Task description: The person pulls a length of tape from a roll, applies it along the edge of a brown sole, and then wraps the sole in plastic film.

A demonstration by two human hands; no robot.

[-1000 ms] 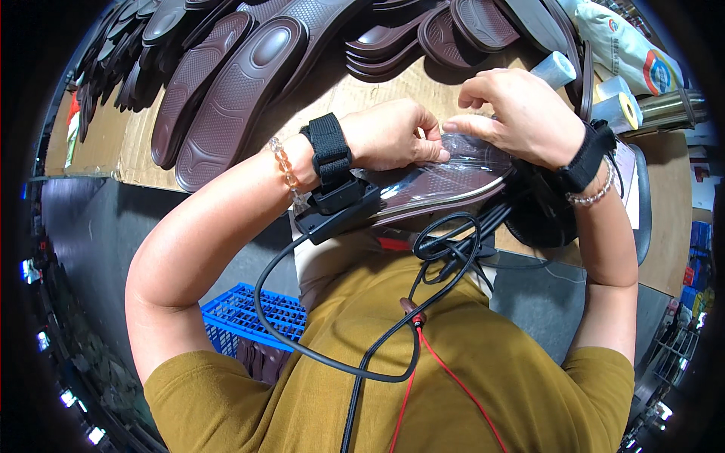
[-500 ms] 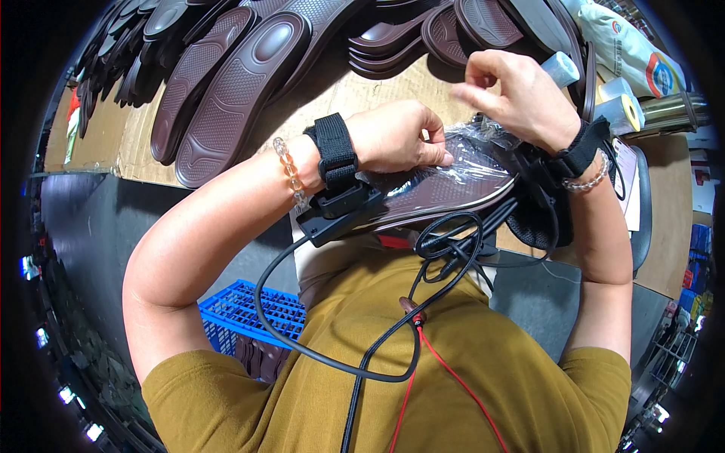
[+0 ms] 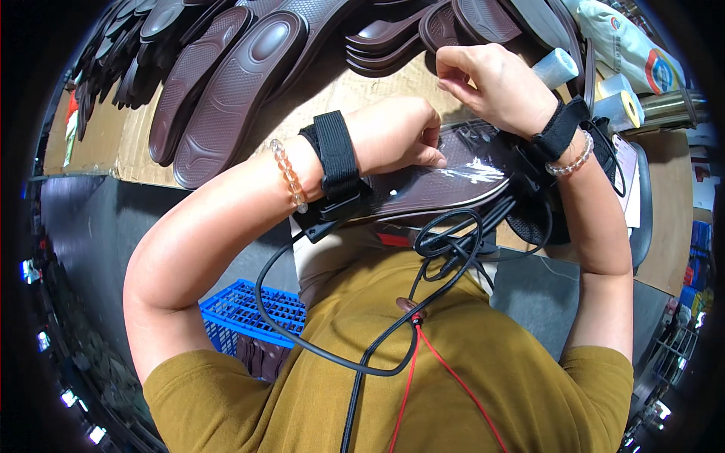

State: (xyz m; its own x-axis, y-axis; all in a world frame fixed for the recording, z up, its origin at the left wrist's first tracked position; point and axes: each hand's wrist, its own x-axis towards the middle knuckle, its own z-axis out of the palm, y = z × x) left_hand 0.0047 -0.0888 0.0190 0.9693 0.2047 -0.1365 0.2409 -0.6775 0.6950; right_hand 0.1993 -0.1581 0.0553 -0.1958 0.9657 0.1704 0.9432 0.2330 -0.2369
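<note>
A dark brown shoe sole (image 3: 423,198) lies in front of me at the near edge of the table, with shiny clear plastic film (image 3: 476,167) stretched over it. My left hand (image 3: 404,137) is closed, thumb and fingers pinched on the film above the sole's left part. Higher up and to the right, my right hand (image 3: 491,84) is raised over the sole's far side. Its fingers curl toward the thumb, and anything between them cannot be made out. Black straps with devices circle both wrists, partly covering the sole's ends.
Brown soles (image 3: 242,98) are piled along the back and left of the table (image 3: 136,155). At the right are rolls of clear film (image 3: 555,69) and a white printed bag (image 3: 623,45). Black cables (image 3: 453,241) loop before my body. A blue basket (image 3: 249,309) stands below left.
My right hand has moved a little left and away from me. The film, crumpled near the right hand before, now lies flatter over the sole. My left hand has shifted only slightly.
</note>
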